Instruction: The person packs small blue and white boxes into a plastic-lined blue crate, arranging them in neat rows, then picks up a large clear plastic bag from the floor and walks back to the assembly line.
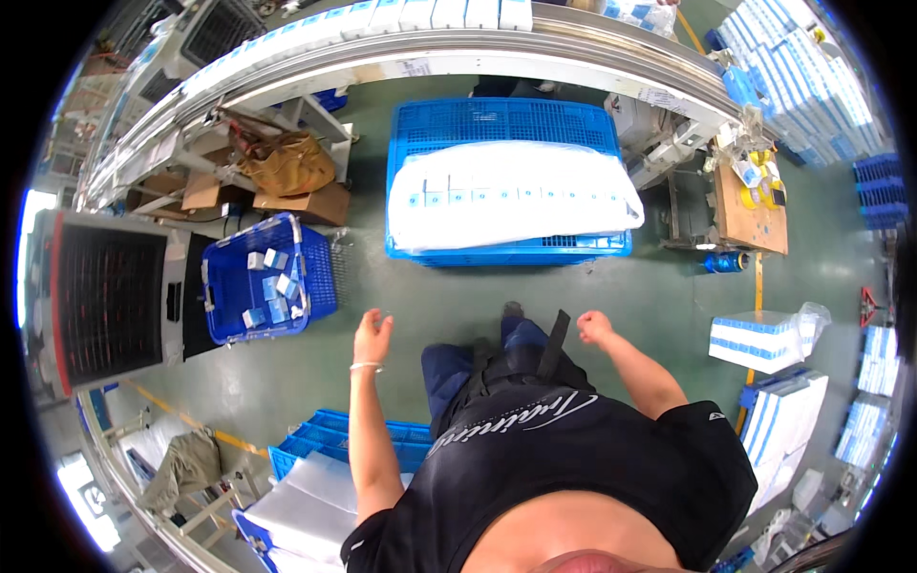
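My left hand (372, 341), with a pale band on its wrist, hangs in the air with the thumb apart from the fingers and holds nothing. The blue basket (325, 272) with several small white-and-blue boxes (277, 310) in it is the nearest thing to that hand. My right hand (594, 328) is held out in front of my body, its fingers curled in and nothing showing in them. A loose black strap end (555, 344) sticks up from my waist just left of it, apart from it. Ahead, a blue crate (497, 115) carries a white-wrapped pack (516, 220) of boxes.
A conveyor (573, 43) lined with white boxes (420, 13) crosses the far side. At left stands a machine (110, 296). White-and-blue cartons (755, 341) and a wooden bench (750, 215) with tape rolls are on the right. Blue crates (363, 428) sit behind my left arm.
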{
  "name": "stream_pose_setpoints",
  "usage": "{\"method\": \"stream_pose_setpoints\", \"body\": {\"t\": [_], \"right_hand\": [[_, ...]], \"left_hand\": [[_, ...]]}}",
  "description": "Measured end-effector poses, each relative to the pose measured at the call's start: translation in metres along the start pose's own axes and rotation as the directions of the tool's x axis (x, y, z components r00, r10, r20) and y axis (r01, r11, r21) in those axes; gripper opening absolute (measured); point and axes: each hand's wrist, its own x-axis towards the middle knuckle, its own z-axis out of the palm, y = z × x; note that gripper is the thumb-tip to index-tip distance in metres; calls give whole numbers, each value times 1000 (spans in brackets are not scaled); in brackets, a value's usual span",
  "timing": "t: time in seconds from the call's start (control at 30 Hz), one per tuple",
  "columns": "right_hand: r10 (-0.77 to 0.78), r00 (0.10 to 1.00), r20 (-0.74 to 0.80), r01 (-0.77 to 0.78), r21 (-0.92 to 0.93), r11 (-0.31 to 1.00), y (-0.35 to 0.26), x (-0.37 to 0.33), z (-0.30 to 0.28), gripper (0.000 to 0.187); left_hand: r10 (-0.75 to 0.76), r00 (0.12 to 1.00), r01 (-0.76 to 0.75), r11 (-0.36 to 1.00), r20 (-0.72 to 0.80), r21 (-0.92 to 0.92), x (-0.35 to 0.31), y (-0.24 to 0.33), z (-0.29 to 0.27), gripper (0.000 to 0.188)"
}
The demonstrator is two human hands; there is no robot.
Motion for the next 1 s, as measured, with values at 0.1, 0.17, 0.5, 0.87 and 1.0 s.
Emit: {"method": "stream_pose_setpoints", "body": {"t": [0.1, 0.17, 0.5, 0.87, 1.0], "right_hand": [[-78, 996, -39, 78, 3, 997, -40, 34, -40, 7], [-92, 986, -142, 97, 25, 995, -63, 56, -61, 9], [-251, 610, -752, 66, -267, 961, -136, 113, -134, 58], [-278, 894, -351, 114, -422, 899, -176, 175, -218, 47], [-380, 867, -321, 155, -551, 820, -224, 130, -255, 39]], "left_hand": [[50, 994, -41, 995, -93, 95, 104, -11, 17, 52], [-91, 996, 92, 995, -26, 33, 168, 7, 31, 64], [-218, 976, 217, 944, -24, 248, 280, 32, 124, 55], [89, 986, 9, 810, -139, 586, 305, 173, -1, 46], [53, 992, 49, 691, -118, 722, 309, 186, -3, 50]]}}
